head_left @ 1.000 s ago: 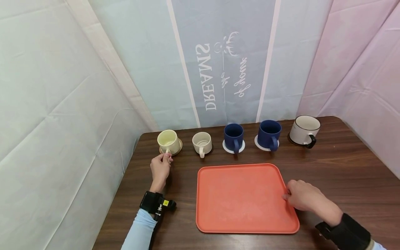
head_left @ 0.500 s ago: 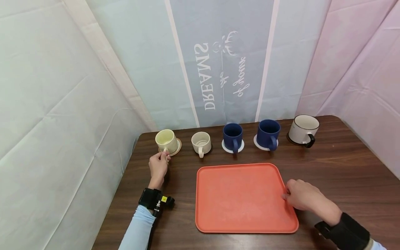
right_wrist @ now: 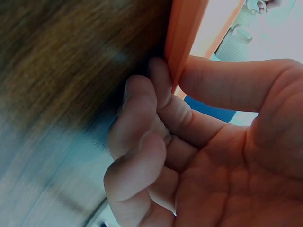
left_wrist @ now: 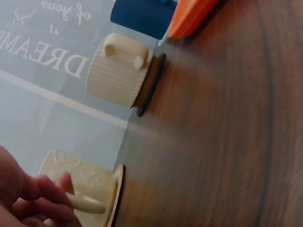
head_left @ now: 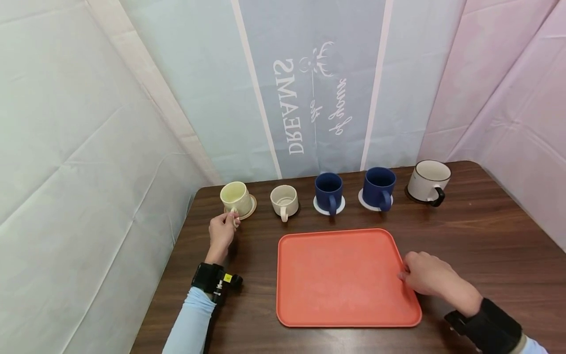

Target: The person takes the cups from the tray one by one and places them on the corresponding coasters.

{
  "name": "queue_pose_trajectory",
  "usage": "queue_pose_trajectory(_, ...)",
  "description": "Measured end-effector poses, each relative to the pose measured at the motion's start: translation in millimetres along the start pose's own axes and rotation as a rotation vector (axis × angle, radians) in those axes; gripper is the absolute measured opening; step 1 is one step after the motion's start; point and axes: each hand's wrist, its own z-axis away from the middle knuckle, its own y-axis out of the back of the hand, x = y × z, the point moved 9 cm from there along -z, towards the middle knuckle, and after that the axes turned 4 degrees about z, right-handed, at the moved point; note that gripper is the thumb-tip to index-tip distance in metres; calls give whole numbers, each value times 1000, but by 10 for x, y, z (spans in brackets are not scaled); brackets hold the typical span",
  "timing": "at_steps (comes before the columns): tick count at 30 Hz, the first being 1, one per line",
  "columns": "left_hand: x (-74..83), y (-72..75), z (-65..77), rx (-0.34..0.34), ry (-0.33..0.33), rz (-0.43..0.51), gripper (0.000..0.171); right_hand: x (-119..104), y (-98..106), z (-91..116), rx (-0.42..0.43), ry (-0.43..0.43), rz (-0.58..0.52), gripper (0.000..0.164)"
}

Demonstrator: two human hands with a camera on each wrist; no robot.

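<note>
A pale yellow mug [head_left: 236, 197] stands at the table's far left on a round tan coaster [head_left: 253, 205]. My left hand [head_left: 221, 231] pinches its handle [left_wrist: 87, 204] between thumb and fingers; in the left wrist view the mug's base is right at the coaster. On the right side, my right hand [head_left: 429, 273] grips the edge of an orange-red tray [head_left: 345, 280]. Its thumb [right_wrist: 222, 85] lies on the inner side of the rim and the curled fingers are on the outer side. The tray holds nothing.
Along the back edge stand a ribbed cream mug [head_left: 284, 199], a dark blue mug [head_left: 327, 189], a larger dark blue mug [head_left: 378, 187] and a white mug [head_left: 426, 184] with a black handle, each on a coaster. Behind the wooden table [head_left: 482, 231] hangs a printed curtain [head_left: 221, 98].
The left hand and the yellow mug shifted slightly left on the coaster, and the left forearm swung a little left. The right hand keeps its grip on the tray.
</note>
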Motion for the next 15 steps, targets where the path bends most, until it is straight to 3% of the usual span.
queue_pose_trajectory(6,24,-6,-79,-95,7,40,38,2,26,-20,-22,-6,-11,20)
queue_pose_trajectory(15,-18,4,-86,-158,9,62,36,8,4,7,-20,-8,1,22)
